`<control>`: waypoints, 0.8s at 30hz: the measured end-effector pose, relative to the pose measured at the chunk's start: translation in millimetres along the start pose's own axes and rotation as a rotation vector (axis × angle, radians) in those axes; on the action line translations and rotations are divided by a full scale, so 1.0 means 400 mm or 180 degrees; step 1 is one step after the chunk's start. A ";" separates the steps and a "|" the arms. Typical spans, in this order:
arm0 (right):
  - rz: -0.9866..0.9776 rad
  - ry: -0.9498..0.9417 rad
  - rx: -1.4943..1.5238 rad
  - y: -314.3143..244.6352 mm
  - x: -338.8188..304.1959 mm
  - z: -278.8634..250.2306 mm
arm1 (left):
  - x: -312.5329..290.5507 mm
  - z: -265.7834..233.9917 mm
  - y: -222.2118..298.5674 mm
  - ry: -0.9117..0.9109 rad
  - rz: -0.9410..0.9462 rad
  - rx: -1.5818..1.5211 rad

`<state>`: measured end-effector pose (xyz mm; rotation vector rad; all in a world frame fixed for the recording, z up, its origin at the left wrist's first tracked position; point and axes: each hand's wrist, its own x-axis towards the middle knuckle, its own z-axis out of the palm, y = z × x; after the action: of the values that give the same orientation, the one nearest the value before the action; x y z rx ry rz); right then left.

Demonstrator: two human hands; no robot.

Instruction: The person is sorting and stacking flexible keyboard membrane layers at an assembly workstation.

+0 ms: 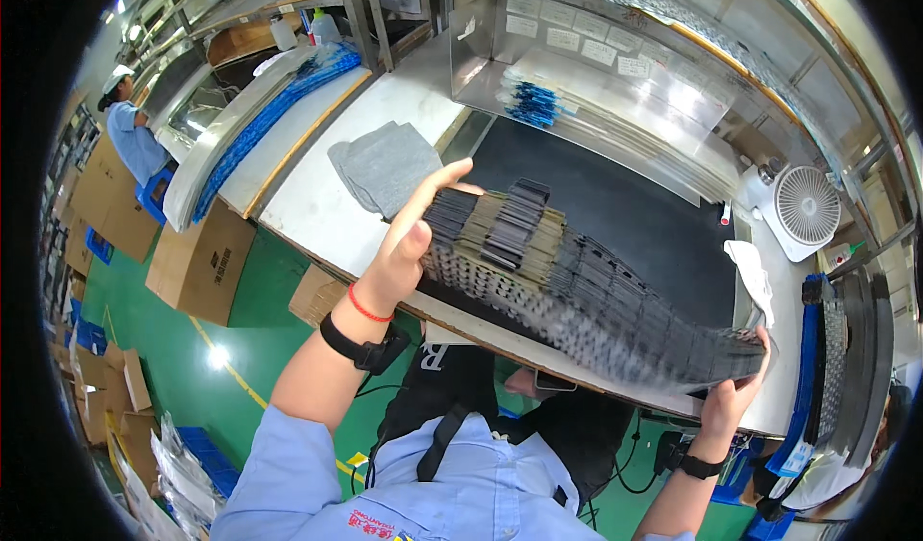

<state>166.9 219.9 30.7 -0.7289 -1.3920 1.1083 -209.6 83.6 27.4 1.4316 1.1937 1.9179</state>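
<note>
A long, thick stack of thin dark perforated strips (pixel 586 296) spans between my two hands above the near edge of the workbench. It sags toward the right, and its lower part is smeared by motion. My left hand (pixel 409 243) grips the left end, fingers behind and thumb apart at the near side. At the lower right end, my right hand (pixel 733 397) holds the strips, its fingers wrapped around the edge. Under the stack lies a black mat (pixel 625 204). A folded grey cloth (pixel 385 166) rests on the bench close to my left hand.
A white fan (pixel 806 204) stands at the back right, near a white handled item (pixel 750 276). Clear strips with blue ends (pixel 534 103) lie behind the mat. More stacked strips (pixel 836 368) stand far right. Cardboard boxes (pixel 202 262) and a seated person (pixel 137 142) are at left.
</note>
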 end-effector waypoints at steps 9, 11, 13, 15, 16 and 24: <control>-0.0119 -0.0330 -0.0251 0.008 -0.011 -0.052 | -0.004 0.001 0.017 0.0473 -0.0405 -0.0155; -0.0023 -0.0421 -0.0049 0.004 -0.009 -0.021 | -0.004 0.015 0.020 0.0703 -0.0572 -0.0424; 0.0102 -0.0505 -0.0110 0.017 -0.012 -0.068 | -0.015 -0.026 0.009 0.0448 -0.0665 -0.0649; 0.0159 -0.0518 -0.0201 0.030 -0.025 -0.100 | -0.018 -0.038 0.004 0.0345 -0.0680 -0.0523; 0.0131 -0.0525 -0.0259 0.036 -0.030 -0.109 | -0.020 -0.039 0.005 0.0307 -0.0790 -0.0452; -0.0471 -0.0181 -0.0095 -0.005 -0.053 -0.037 | -0.038 0.017 0.027 0.0566 0.0168 -0.0532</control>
<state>184.9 203.2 22.8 -0.6093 -1.4889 1.0004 -196.8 68.7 29.2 1.2386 1.0516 2.1635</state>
